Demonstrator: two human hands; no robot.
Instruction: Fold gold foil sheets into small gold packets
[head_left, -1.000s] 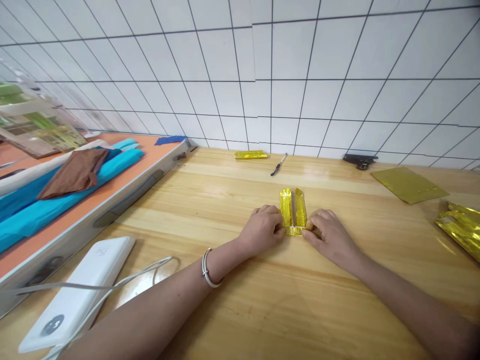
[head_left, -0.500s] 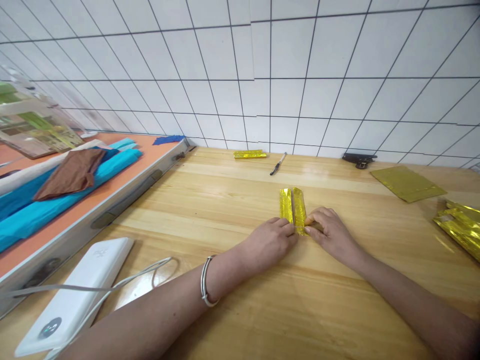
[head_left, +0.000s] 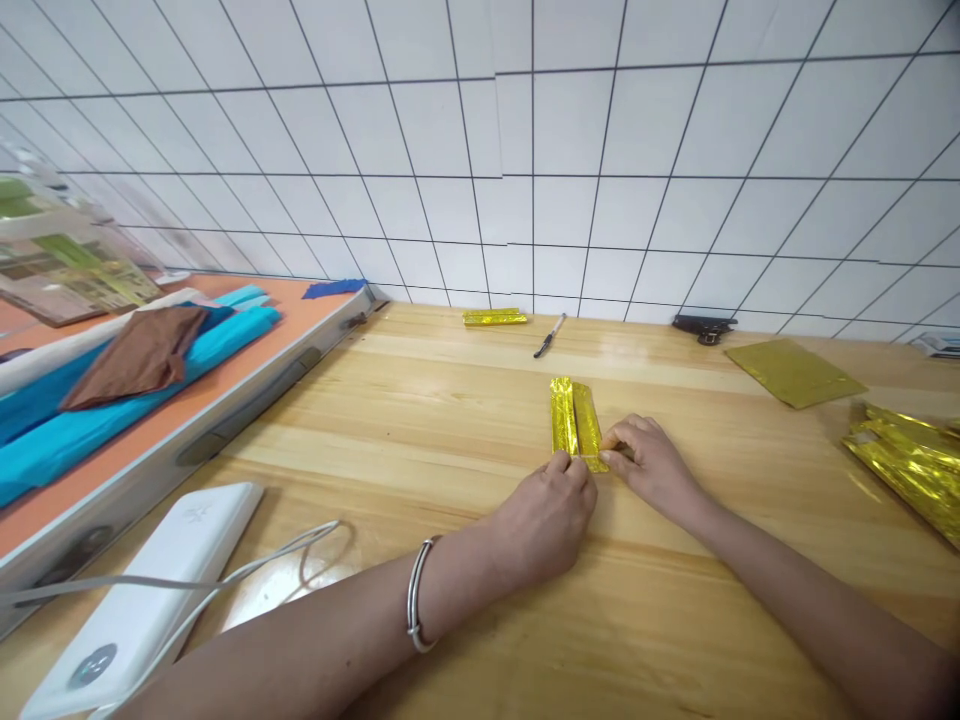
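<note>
A small sheet of gold foil paper (head_left: 564, 418) lies on the wooden table, its long sides folded inward to meet at a dark lengthwise gap. My left hand (head_left: 541, 520), with a silver bangle at the wrist, is closed, thumb and fingers pinching the paper's near edge. At the near right corner, my right hand (head_left: 651, 462) is closed too, thumb and forefinger gripping the foil. A thin pale line runs along the near edge between both fingertips. The fingertips cover part of that edge.
By the tiled wall lie a folded gold foil strip (head_left: 495, 317), a pen (head_left: 550, 337) and a black clip (head_left: 705, 328). Gold sheets (head_left: 795, 373) and crumpled foil (head_left: 911, 460) are at right. A white power bank (head_left: 142, 600) with cable and rolled coloured paper (head_left: 135, 420) are left.
My left fingers have gone from lying over the foil's near left part to a pinch at its near edge. My right hand keeps its grip at the corner. The view has shifted slightly.
</note>
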